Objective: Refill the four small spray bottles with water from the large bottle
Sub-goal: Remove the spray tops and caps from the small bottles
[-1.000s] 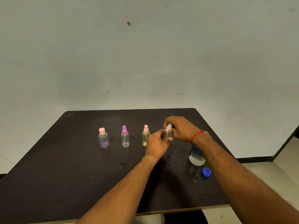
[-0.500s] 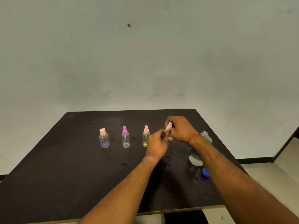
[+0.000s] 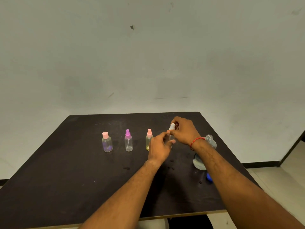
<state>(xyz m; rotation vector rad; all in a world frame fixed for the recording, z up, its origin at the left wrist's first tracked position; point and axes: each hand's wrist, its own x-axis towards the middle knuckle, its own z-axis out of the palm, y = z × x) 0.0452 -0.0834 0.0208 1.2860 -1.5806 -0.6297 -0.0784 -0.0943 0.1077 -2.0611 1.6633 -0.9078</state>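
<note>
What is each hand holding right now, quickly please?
Left hand: grips the small clear plastic spray bottle.
Right hand: pinches its white spray cap.

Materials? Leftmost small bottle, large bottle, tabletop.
Leftmost small bottle: seemingly clear glossy plastic; the table shows through its wall, and its pink cap is opaque. Large bottle: likely clear plastic too, with moulded threads on its open neck. Table: dark matte board with a pale front edge, probably laminated wood.
</note>
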